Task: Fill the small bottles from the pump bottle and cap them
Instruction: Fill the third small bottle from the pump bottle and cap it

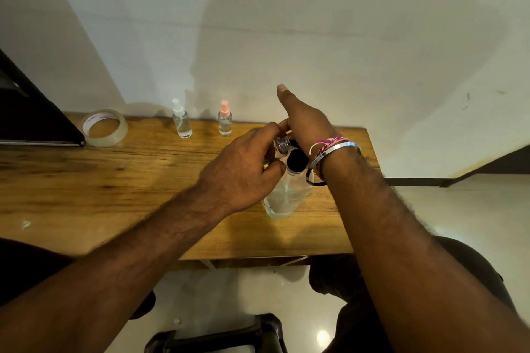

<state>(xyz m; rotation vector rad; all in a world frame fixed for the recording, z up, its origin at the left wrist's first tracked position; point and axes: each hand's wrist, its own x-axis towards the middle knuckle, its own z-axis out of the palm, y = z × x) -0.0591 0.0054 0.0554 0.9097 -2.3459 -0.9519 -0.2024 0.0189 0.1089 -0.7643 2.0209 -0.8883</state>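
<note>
Left hand [241, 169] grip pinches a small bottle w/ silver threaded neck [282, 143] at the spout of the clear square pump bottle w/ black pump head [286, 195], standing near the right end of the wooden tabletop [114, 180]; right hand [307, 120] lies flat over the pump head, fingers straight, thumb up. Risk: neck vs spout alignment is hidden, so a press could squirt liquid onto hand/tabletop, or tip the pump bottle since nothing steadies its base. Two capped spray bottles, white-top [181, 120] and pink-top [224, 119], stand well apart at the back edge.
</note>
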